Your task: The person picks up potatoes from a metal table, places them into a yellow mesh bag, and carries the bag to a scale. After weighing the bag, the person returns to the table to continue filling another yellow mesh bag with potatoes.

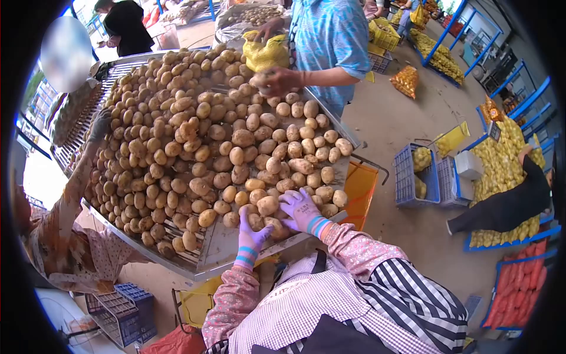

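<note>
Many potatoes [177,135] lie heaped on a metal sorting table [221,248]. At its near edge my left hand [252,233], in a purple glove, has its fingers around the left side of a few potatoes. My right hand [302,211], gloved the same way, rests with spread fingers against the right side of that group. Between the two hands sits a round potato [267,205]. Whether either hand grips a single potato is hard to tell, as the palms are hidden.
Across the table a person in a blue shirt [330,41] handles potatoes beside a yellow mesh bag [266,54]. Another person's gloved hand [101,125] reaches in from the left. Blue crates [416,177] stand on the floor at right. An orange bag [359,192] hangs by the table's corner.
</note>
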A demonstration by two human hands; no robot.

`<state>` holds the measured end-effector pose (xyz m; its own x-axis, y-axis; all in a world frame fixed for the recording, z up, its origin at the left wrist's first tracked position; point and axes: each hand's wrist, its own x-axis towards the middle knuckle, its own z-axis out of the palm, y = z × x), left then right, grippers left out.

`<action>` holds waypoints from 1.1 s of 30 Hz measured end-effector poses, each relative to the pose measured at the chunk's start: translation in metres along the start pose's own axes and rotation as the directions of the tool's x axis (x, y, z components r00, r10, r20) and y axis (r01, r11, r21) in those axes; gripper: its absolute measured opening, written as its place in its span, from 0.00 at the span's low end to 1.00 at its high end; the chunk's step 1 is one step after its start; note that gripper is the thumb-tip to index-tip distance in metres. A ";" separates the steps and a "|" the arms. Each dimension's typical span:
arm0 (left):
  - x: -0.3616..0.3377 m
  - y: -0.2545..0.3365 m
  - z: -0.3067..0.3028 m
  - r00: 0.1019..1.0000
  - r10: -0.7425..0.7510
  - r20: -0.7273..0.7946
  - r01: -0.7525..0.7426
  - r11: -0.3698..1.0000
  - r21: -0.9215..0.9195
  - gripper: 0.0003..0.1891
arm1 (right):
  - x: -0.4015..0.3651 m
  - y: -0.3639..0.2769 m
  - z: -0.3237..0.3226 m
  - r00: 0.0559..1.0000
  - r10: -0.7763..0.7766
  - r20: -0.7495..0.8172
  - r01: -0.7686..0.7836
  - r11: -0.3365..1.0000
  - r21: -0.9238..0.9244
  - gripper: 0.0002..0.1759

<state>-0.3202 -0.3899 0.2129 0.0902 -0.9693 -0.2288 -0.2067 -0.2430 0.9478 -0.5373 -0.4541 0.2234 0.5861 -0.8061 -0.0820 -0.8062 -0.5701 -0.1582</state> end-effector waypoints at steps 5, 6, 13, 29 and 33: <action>0.014 0.006 0.030 0.999 0.019 0.042 -0.020 1.000 0.019 0.57 | -0.010 0.032 -0.003 1.000 0.010 0.013 -0.010 1.000 0.000 0.33; 0.016 0.008 0.035 0.999 0.010 0.048 -0.011 1.000 0.018 0.56 | -0.014 0.042 -0.006 0.999 -0.018 -0.043 0.018 1.000 -0.007 0.30; 0.020 0.037 0.062 1.000 0.018 0.004 -0.019 0.953 0.303 0.57 | -0.008 0.139 -0.044 0.973 0.021 -0.231 0.089 0.886 0.455 0.11; -0.014 0.025 0.065 0.999 0.033 -0.016 -0.023 0.912 0.410 0.62 | -0.020 0.278 -0.073 0.972 0.223 -0.068 -0.028 0.400 0.916 0.38; -0.005 0.036 0.078 1.000 -0.014 -0.009 0.016 0.906 0.424 0.62 | -0.027 0.270 -0.072 0.987 0.031 0.158 -0.107 -0.605 0.789 0.34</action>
<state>-0.4044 -0.3965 0.2309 0.1018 -0.9655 -0.2398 -0.5984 -0.2519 0.7606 -0.7770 -0.5975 0.2542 0.5661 -0.7883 -0.2412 0.4886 0.5565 -0.6720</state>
